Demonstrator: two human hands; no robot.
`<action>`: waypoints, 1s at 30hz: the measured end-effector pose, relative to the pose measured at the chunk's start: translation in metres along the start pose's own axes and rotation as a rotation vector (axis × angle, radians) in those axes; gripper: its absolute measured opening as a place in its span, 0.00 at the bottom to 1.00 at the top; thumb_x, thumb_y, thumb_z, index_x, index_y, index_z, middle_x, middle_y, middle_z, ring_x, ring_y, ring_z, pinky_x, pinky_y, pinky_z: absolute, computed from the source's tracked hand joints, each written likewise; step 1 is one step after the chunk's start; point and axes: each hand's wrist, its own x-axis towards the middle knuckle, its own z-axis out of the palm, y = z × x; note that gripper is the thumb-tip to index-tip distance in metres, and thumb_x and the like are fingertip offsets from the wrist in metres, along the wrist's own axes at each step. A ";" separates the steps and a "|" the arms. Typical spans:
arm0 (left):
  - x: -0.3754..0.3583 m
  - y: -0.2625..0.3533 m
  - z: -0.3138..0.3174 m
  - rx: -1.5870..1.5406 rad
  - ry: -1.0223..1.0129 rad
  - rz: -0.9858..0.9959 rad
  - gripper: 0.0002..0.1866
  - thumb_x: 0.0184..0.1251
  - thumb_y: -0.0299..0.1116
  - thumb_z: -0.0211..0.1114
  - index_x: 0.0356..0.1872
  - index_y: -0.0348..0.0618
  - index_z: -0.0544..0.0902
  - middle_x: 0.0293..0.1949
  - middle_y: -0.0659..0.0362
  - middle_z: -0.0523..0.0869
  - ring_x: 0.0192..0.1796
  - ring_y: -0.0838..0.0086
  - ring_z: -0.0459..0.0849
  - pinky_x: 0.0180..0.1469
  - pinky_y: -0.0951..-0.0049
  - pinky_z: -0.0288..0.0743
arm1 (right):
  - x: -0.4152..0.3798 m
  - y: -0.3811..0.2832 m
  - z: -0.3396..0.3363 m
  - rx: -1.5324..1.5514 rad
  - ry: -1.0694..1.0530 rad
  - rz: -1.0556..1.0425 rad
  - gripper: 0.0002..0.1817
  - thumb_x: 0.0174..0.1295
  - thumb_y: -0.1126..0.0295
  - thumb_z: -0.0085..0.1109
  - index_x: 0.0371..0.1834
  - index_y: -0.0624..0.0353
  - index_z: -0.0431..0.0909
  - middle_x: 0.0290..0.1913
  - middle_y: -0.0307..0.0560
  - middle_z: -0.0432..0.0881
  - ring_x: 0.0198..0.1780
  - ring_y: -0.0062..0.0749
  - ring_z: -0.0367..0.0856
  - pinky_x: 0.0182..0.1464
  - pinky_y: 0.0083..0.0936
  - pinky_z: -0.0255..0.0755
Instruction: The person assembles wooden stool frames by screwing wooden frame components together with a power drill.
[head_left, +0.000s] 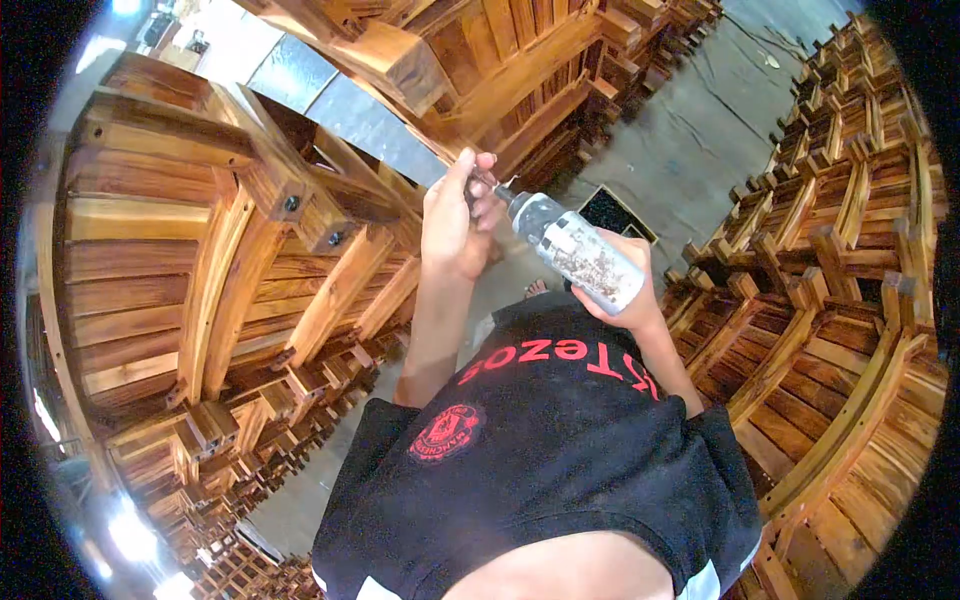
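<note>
My right hand is wrapped around what looks like a worn, grey-white power drill, seen from above. Its dark front end and thin bit point up and left toward my other hand. My left hand is raised close to the bit's tip, with thumb and fingers curled together. Whatever sits between those fingers is too small to name. Just beyond the left hand stands a brown wooden frame with slatted panels, with dark bolt heads in its post.
Stacked wooden pieces line the right side, and another wooden stack rises ahead. A dark shallow tray lies on the grey floor beyond the drill. Many wooden parts fill the lower left.
</note>
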 end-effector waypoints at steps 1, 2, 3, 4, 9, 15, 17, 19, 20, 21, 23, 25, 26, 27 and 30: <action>0.001 0.001 0.004 -0.007 0.006 0.002 0.14 0.69 0.39 0.56 0.37 0.36 0.78 0.20 0.69 0.68 0.18 0.86 0.61 0.18 0.83 0.54 | 0.001 0.001 -0.001 0.042 -0.001 0.031 0.25 0.35 0.70 0.67 0.41 0.68 0.77 0.39 0.56 0.82 0.40 0.45 0.83 0.45 0.27 0.74; 0.002 0.002 0.008 -0.014 0.013 0.004 0.14 0.69 0.39 0.56 0.37 0.36 0.78 0.20 0.68 0.69 0.18 0.85 0.61 0.18 0.83 0.54 | 0.002 0.001 -0.002 0.085 -0.003 0.061 0.25 0.35 0.70 0.67 0.42 0.67 0.78 0.41 0.56 0.82 0.41 0.45 0.82 0.46 0.28 0.73; 0.003 0.003 0.011 -0.013 0.015 0.003 0.14 0.69 0.39 0.56 0.37 0.36 0.78 0.20 0.68 0.69 0.18 0.85 0.62 0.18 0.83 0.54 | 0.003 0.002 -0.003 0.128 -0.006 0.092 0.24 0.35 0.70 0.66 0.42 0.65 0.79 0.42 0.55 0.82 0.42 0.46 0.82 0.48 0.29 0.72; 0.004 0.006 0.016 -0.012 0.016 0.004 0.14 0.69 0.39 0.56 0.37 0.35 0.77 0.21 0.68 0.69 0.18 0.85 0.62 0.18 0.83 0.54 | 0.004 0.004 -0.004 0.095 0.012 0.047 0.24 0.35 0.70 0.66 0.41 0.67 0.78 0.41 0.56 0.82 0.41 0.45 0.82 0.46 0.28 0.73; 0.010 0.010 0.030 0.026 -0.040 0.047 0.14 0.71 0.39 0.54 0.39 0.35 0.77 0.21 0.67 0.70 0.19 0.85 0.63 0.19 0.83 0.55 | 0.013 0.000 -0.009 -0.053 0.100 -0.081 0.23 0.35 0.71 0.67 0.39 0.69 0.78 0.37 0.56 0.82 0.37 0.45 0.83 0.41 0.26 0.74; 0.015 0.009 0.049 0.064 -0.105 0.124 0.15 0.72 0.39 0.52 0.43 0.34 0.77 0.21 0.67 0.70 0.20 0.85 0.63 0.20 0.84 0.55 | 0.015 0.010 -0.004 0.068 0.141 0.052 0.19 0.38 0.71 0.66 0.39 0.61 0.81 0.40 0.52 0.83 0.42 0.44 0.81 0.47 0.30 0.70; 0.018 0.009 0.049 0.072 -0.161 0.127 0.16 0.72 0.39 0.51 0.45 0.33 0.76 0.22 0.67 0.70 0.20 0.85 0.63 0.20 0.84 0.55 | 0.014 0.016 -0.004 0.059 0.166 0.050 0.18 0.39 0.72 0.65 0.38 0.58 0.82 0.41 0.49 0.84 0.43 0.43 0.81 0.49 0.31 0.69; 0.020 0.011 0.050 0.051 -0.223 0.095 0.16 0.72 0.37 0.50 0.48 0.32 0.75 0.23 0.66 0.70 0.21 0.84 0.63 0.21 0.84 0.55 | 0.013 0.023 -0.006 -0.086 0.221 -0.074 0.16 0.39 0.73 0.64 0.36 0.58 0.82 0.39 0.47 0.84 0.41 0.43 0.82 0.47 0.31 0.70; 0.020 0.012 0.050 0.026 -0.256 0.063 0.16 0.72 0.36 0.50 0.49 0.31 0.74 0.25 0.65 0.70 0.22 0.84 0.63 0.22 0.83 0.56 | 0.011 0.027 -0.006 -0.127 0.233 -0.073 0.16 0.38 0.73 0.63 0.35 0.58 0.82 0.38 0.46 0.84 0.40 0.42 0.82 0.47 0.31 0.70; 0.021 0.013 0.049 0.001 -0.287 0.030 0.16 0.72 0.34 0.49 0.50 0.30 0.73 0.26 0.65 0.71 0.23 0.83 0.64 0.23 0.83 0.56 | 0.009 0.032 -0.006 -0.167 0.243 -0.072 0.15 0.38 0.74 0.63 0.35 0.58 0.82 0.37 0.45 0.84 0.39 0.42 0.82 0.46 0.31 0.70; 0.023 0.014 0.049 -0.069 -0.296 -0.042 0.16 0.70 0.31 0.48 0.51 0.28 0.71 0.28 0.62 0.71 0.26 0.81 0.65 0.25 0.82 0.58 | 0.009 0.034 -0.007 -0.154 0.245 -0.062 0.15 0.37 0.74 0.63 0.33 0.58 0.82 0.35 0.44 0.85 0.37 0.41 0.82 0.44 0.31 0.70; 0.029 0.014 0.042 -0.162 -0.319 -0.113 0.16 0.67 0.26 0.46 0.52 0.25 0.69 0.31 0.58 0.72 0.29 0.78 0.66 0.29 0.80 0.62 | 0.012 0.034 -0.010 -0.049 0.228 -0.051 0.13 0.37 0.74 0.62 0.31 0.58 0.82 0.33 0.43 0.85 0.35 0.40 0.81 0.42 0.31 0.70; 0.033 0.013 0.037 -0.102 -0.306 -0.092 0.17 0.67 0.27 0.47 0.53 0.26 0.69 0.32 0.59 0.72 0.29 0.79 0.66 0.29 0.81 0.61 | 0.011 0.035 -0.011 -0.072 0.220 -0.062 0.17 0.37 0.73 0.64 0.35 0.59 0.81 0.36 0.46 0.84 0.38 0.41 0.82 0.44 0.30 0.71; 0.036 0.011 0.033 -0.041 -0.294 -0.072 0.17 0.67 0.28 0.49 0.54 0.27 0.68 0.33 0.60 0.73 0.29 0.80 0.65 0.28 0.82 0.60 | 0.009 0.038 -0.013 -0.095 0.214 -0.073 0.20 0.36 0.71 0.66 0.38 0.61 0.81 0.40 0.49 0.83 0.41 0.42 0.82 0.47 0.29 0.71; 0.046 0.008 0.018 -0.004 -0.285 -0.042 0.16 0.70 0.30 0.50 0.52 0.28 0.70 0.32 0.59 0.74 0.28 0.80 0.66 0.27 0.81 0.60 | 0.007 0.040 -0.017 -0.150 0.186 -0.121 0.23 0.36 0.70 0.67 0.41 0.62 0.80 0.43 0.52 0.83 0.43 0.43 0.82 0.48 0.28 0.72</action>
